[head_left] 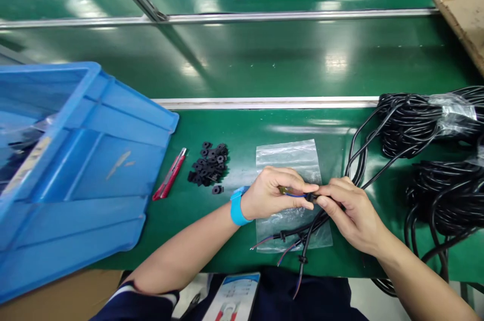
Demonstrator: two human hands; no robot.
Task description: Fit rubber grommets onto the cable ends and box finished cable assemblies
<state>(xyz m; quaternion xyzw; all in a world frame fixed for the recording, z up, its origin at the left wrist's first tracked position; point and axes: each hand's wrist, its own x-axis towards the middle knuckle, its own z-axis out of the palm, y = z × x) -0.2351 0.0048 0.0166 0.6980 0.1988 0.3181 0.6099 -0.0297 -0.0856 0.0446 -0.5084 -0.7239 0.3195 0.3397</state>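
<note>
Cable (302, 195) end sits pinched between left hand (270, 192) and right hand (350, 212) at frame centre, both grips clamped, steadying it; black washers (209, 166) wait left.

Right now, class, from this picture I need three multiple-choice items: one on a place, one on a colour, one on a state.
1. Where does the knife lie?
A. Between the bin and the pile of black rings
B. On the clear bag
C. Inside the bin

2. What colour is the wristband on the left hand?
A. Red
B. Blue
C. Yellow

3. How does the cable between the two hands stand?
A. Lying loose beside the rings
B. Pinched by the left hand and right hand together above the bag
C. Bundled and taped

Answers: 1 A, the red knife lies on the green mat between bin and rings. 2 B, the band is bright blue. 3 B, fingers of both hands close on it over the bag.
</note>
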